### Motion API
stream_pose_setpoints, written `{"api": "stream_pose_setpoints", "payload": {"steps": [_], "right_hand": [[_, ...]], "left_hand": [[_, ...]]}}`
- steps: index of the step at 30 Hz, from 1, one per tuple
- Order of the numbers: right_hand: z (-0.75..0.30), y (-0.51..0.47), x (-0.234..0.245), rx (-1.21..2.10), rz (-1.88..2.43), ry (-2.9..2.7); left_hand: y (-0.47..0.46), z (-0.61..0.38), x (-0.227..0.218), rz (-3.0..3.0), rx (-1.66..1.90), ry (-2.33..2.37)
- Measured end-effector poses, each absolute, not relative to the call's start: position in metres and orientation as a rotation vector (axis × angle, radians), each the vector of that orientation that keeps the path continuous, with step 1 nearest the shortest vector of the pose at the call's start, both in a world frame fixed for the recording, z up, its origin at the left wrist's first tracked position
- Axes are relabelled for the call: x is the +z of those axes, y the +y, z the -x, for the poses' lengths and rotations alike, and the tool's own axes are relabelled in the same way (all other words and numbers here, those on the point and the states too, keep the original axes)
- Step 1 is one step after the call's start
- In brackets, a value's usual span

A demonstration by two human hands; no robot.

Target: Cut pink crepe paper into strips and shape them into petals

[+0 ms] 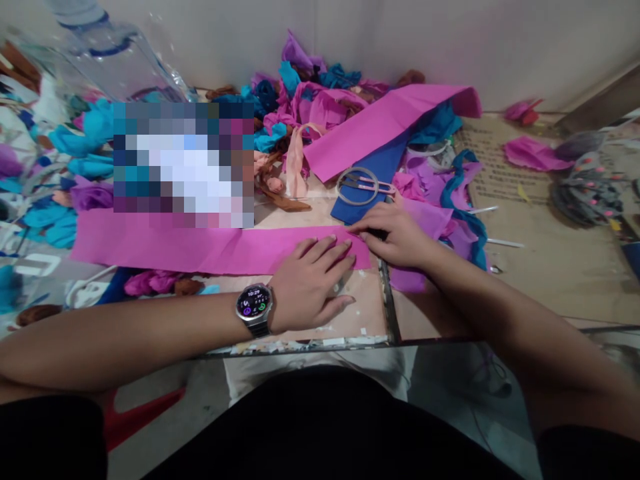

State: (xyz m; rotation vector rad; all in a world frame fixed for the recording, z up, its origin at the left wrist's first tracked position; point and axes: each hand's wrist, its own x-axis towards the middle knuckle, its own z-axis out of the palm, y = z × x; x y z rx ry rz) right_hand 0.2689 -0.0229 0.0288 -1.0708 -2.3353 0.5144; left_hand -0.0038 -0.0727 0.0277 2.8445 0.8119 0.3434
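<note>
A long strip of pink crepe paper [225, 250] lies across the table in front of me. My left hand [313, 280], with a watch on its wrist, rests flat on the strip near its right end, fingers spread. At that end, my right hand [395, 233] has thumb and index finger pinched together at the strip's upper edge. The spot under its fingers is dark and partly hidden. Just beyond the right hand, a coil of thin wire [357, 187] and a slim pink tool [370, 179] lie on blue crepe paper [353, 207].
A second pink paper piece [370, 127] lies on heaped paper scraps at the back. Blue and purple paper flowers [93, 197] crowd the left, near a large clear bottle [130, 60]. Cardboard [520, 247] and a bundle of dark wire stems [587, 193] are on the right.
</note>
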Motion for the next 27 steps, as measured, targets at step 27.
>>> {"api": "stream_pose_setpoints", "payload": {"steps": [27], "right_hand": [[-0.271,-0.017,0.025,0.483,1.016,-2.313]], "left_hand": [[-0.061,-0.004,0.038,-2.913,0.211,0.789]]}}
